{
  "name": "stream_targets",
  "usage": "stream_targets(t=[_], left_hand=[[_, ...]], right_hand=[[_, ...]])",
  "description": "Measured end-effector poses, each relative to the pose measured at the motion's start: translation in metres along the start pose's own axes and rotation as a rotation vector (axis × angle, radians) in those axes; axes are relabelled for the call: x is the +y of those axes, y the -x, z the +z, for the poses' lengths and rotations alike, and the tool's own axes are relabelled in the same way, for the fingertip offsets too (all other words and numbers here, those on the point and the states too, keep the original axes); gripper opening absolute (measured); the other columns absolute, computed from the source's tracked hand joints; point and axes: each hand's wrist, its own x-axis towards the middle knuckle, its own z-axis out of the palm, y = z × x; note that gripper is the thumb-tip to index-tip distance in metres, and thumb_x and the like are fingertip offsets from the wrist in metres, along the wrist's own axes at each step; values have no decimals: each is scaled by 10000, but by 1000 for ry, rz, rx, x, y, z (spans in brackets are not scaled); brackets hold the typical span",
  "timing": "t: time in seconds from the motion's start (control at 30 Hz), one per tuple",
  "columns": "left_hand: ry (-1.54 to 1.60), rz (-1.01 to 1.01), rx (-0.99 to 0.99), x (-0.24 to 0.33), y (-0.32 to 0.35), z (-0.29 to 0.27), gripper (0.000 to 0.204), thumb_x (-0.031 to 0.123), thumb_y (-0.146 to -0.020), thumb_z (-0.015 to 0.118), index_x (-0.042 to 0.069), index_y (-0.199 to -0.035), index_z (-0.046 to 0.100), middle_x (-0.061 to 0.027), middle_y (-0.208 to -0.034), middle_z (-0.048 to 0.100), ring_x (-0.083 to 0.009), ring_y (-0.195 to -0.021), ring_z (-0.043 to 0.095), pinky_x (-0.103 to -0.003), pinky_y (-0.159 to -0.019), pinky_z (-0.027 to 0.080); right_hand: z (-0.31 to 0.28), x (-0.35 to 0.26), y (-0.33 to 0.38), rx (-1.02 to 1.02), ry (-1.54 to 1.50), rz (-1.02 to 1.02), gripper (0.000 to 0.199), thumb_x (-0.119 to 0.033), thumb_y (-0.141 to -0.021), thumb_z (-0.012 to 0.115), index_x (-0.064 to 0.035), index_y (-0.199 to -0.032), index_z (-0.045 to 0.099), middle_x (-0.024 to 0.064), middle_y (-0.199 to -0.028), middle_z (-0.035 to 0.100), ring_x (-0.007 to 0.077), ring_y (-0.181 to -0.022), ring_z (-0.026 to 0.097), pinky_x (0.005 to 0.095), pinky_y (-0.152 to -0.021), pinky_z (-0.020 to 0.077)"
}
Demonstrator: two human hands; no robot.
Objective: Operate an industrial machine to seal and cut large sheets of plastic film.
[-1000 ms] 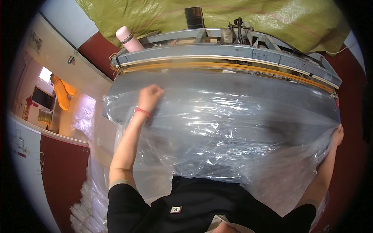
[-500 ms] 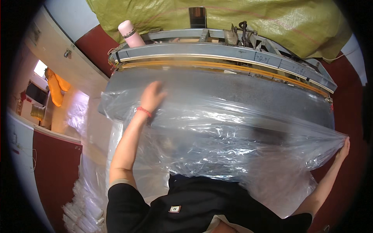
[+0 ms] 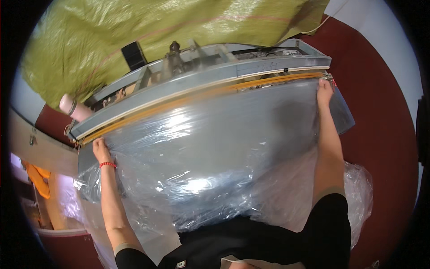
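The clear plastic film (image 3: 224,139) lies spread over the grey surface (image 3: 341,112) in front of you, its far edge along the orange strips (image 3: 264,82). Your left hand (image 3: 100,145) and right hand (image 3: 324,85) both look pinched on that edge, 1 near each end. You seem to be stretching and aligning it; the next move likely calls for even tension. Beyond stand the metal frame (image 3: 179,84) and a pink bottle (image 3: 74,107).

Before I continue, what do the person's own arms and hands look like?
Both arms have short black sleeves with beige cuffs. The left hand is gloveless, with a red bracelet at its wrist. The right hand is gloveless too, no bracelet visible.
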Motion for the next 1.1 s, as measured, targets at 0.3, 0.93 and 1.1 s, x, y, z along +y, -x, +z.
stream_targets(t=[0.3, 0.93, 1.1], left_hand=[[173, 96, -43, -19, -33, 16, 163, 97, -808, 545, 122, -672, 458, 61, -594, 420, -30, -510, 330, -169, -462, 251], [172, 2, -221, 30, 13, -13, 52, 87, -812, 503, 84, -841, 460, 27, -700, 429, -57, -614, 407, -201, -544, 365], [264, 227, -200, 91, 72, -54, 65, 49, -815, 485, 95, -847, 452, 31, -735, 440, -43, -662, 415, -174, -608, 349]], right_hand=[[33, 0, -16, -17, -182, 173, 173, -176, -784, 592, -22, -733, 530, 24, -586, 516, 95, -519, 470, 238, -512, 389], [62, -147, 20, 233, 33, -182, 180, -125, -766, 551, -23, -915, 539, 121, -892, 561, 271, -831, 527, 371, -778, 394], [81, -318, 143, -345, -82, -791, 146, -131, -747, 577, -44, -862, 551, 92, -904, 552, 268, -924, 480, 355, -820, 356]])
